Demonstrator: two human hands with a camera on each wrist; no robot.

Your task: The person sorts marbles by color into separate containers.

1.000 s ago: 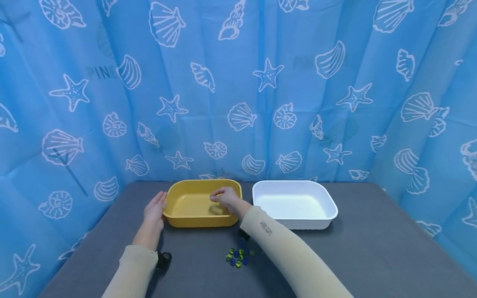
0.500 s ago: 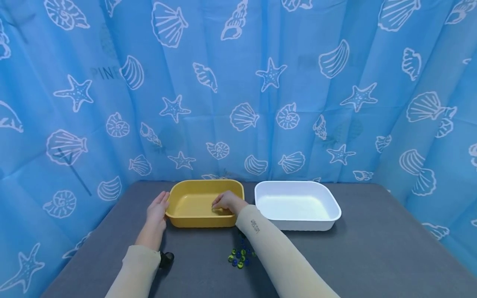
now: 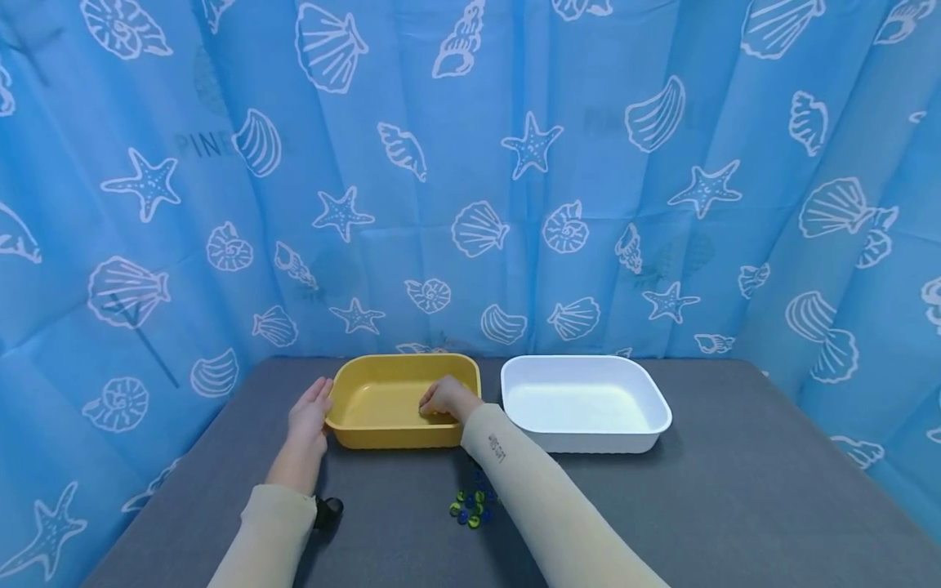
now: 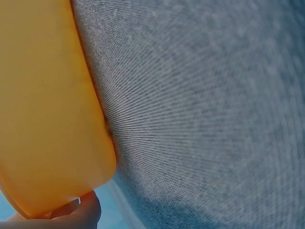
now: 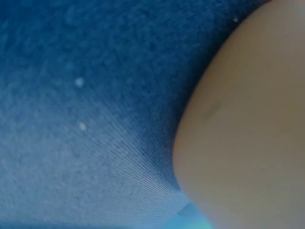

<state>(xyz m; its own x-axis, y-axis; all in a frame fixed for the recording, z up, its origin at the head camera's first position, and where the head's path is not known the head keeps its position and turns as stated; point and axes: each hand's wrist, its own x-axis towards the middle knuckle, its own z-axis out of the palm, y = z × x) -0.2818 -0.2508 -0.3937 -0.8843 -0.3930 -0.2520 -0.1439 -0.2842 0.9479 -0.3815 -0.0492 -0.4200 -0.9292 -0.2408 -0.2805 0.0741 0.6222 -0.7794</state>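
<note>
A: How is the right hand (image 3: 448,398) held?

B: It is placed inside the yellow tray (image 3: 397,438), toward the right end, with the fingers bent down and drawn narrowly together. Whether anything is pinched there cannot be told: the fingertips are too small in the head view and are not shown by the right wrist camera.

A: And the left hand (image 3: 306,416)?

B: Its fingers are laid, fairly straight, against the tray's left end, and contact is shown in the left wrist view.

A: What else is found, largest first?

B: A blue shell-patterned curtain (image 3: 412,180) is hung behind the grey table (image 3: 735,490). The right sleeve (image 3: 544,498) is stretched across the table. The white tray (image 3: 588,443) is set just beside the yellow one, on its right. Blue and yellow-green marbles (image 3: 474,522) are clustered in front of the yellow tray's right end; some may be hidden by the sleeve.

A: What could go wrong?

B: The marbles could be scattered if brushed by the sleeve, as no barrier is seen around them. The yellow tray could be slid or tipped if its near rim were leaned on by the right forearm, or if its end were pushed too hard.
</note>
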